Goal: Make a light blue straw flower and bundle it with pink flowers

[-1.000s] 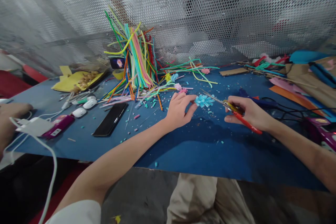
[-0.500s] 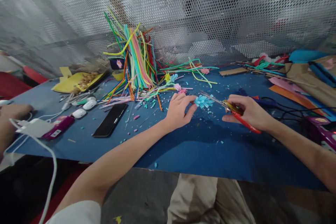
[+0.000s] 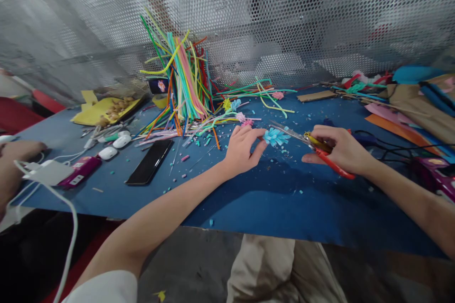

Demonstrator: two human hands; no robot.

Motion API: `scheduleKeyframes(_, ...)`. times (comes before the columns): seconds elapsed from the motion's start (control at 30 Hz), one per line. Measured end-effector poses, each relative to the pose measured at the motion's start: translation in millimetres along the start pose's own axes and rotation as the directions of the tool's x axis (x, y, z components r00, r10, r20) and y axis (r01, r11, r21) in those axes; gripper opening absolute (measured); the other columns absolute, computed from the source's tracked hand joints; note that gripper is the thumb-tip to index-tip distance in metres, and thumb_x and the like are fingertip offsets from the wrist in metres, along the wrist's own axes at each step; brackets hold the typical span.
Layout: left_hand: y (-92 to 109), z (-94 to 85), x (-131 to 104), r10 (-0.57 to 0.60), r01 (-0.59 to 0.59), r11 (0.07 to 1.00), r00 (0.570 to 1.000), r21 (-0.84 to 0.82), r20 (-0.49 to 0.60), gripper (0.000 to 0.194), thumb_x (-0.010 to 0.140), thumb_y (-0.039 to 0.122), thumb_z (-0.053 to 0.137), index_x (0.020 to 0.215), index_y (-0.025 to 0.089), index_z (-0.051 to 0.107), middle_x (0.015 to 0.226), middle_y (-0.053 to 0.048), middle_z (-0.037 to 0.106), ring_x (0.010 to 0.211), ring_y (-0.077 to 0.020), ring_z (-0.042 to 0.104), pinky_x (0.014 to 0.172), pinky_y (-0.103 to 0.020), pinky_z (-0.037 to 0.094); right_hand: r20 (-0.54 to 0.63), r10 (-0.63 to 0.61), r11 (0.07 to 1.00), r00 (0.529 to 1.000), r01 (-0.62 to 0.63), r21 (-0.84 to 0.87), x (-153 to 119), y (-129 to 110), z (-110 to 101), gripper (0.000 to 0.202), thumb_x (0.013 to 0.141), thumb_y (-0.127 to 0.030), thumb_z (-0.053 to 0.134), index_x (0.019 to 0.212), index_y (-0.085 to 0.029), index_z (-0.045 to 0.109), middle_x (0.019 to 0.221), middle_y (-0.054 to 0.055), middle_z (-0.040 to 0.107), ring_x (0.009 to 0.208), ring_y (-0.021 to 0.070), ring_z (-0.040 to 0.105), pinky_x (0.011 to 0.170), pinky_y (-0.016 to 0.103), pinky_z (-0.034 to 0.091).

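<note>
1. A blue counter runs across the view, strewn with small teal, pink and white snippets; a perforated metal panel rises along its far side.
2. Near the panel, left of centre, a bundle of colourful fuzzy stems stands upright, with more stems lying around its foot.
3. A black phone lies left of the left forearm; farther left are a purple power strip and a white charger. Another person's hand rests at the left edge.
4. Coloured paper strips and brown sheets lie at the far right.
5. The left hand pinches the near end of a fluffy blue piece between thumb and fingers; the piece sits between the two hands, just above or on the counter, I cannot tell which.
6. The right hand has its fingers curled round the red handles of scissors, thumb extended below. The blades point left, alongside the blue piece's upper edge; contact cannot be made out.
7. The left forearm slants up and right from the lower left, palm down; the right forearm comes in from the right edge, wrist level with the scissors.
</note>
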State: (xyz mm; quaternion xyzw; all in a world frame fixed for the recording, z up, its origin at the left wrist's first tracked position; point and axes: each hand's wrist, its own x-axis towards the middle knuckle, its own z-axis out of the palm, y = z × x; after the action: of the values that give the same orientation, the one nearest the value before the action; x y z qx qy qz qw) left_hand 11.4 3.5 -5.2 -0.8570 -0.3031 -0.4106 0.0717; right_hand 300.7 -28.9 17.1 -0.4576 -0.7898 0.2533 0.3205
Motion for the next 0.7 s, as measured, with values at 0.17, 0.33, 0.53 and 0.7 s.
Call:
scheduleKeyframes(0.17,-0.6,0.1,-0.8,-0.025,0.024,1.0,0.999,0.02,0.027,0.023,0.101,0.033,0.045,0.111,0.019,0.061,0.081,-0.005,0.068,0.079,-0.0199,0.061,0.078,-0.037,0.039,-0.025,-0.008,0.999,1.0,0.007,-0.034,0.0,-2.0,-1.2,0.055,0.068,-0.064,0.082,0.065,-0.022,0.047,0.07,-0.001,0.046,0.059,0.0126,0.037,0.055,0.032,0.029)
scheduleKeyframes(0.33,0.1,0.2,-0.8,-0.024,0.023,1.0,1.0,0.016,0.021,0.023,0.101,0.034,0.045,0.11,0.018,0.061,0.082,-0.005,0.068,0.079,-0.0199,0.061,0.078,-0.037,0.039,-0.035,-0.016,0.998,0.999,0.014,-0.054,-0.6,0.0,-0.8,0.056,0.068,-0.067,0.081,0.065,-0.022,0.046,0.071,-0.001,0.045,0.058,0.0125,0.036,0.054,0.032,0.028)
scheduleKeyframes(0.53,1.5,-1.2,0.5,-0.01,0.01,1.0,1.0,0.017,0.013,0.023,0.102,0.034,0.044,0.108,0.018,0.06,0.081,-0.005,0.068,0.077,-0.019,0.06,0.077,-0.037,0.039,-0.036,-0.032,0.997,0.999,0.029,-0.066,-1.6,-2.3,-2.1,0.054,0.069,-0.061,0.084,0.064,-0.022,0.047,0.069,-0.002,0.041,0.059,0.012,0.035,0.054,0.032,0.029)
scheduleKeyframes(0.7,2.0,-1.7,0.8,-0.007,0.007,1.0,1.0,0.009,0.013,0.023,0.102,0.034,0.044,0.108,0.018,0.06,0.081,-0.004,0.068,0.076,-0.0189,0.06,0.076,-0.037,0.039,-0.053,-0.05,0.993,0.997,0.044,-0.11,-2.4,-2.2,-3.0,0.053,0.069,-0.06,0.084,0.064,-0.022,0.048,0.068,-0.002,0.041,0.059,0.0131,0.036,0.054,0.032,0.029)
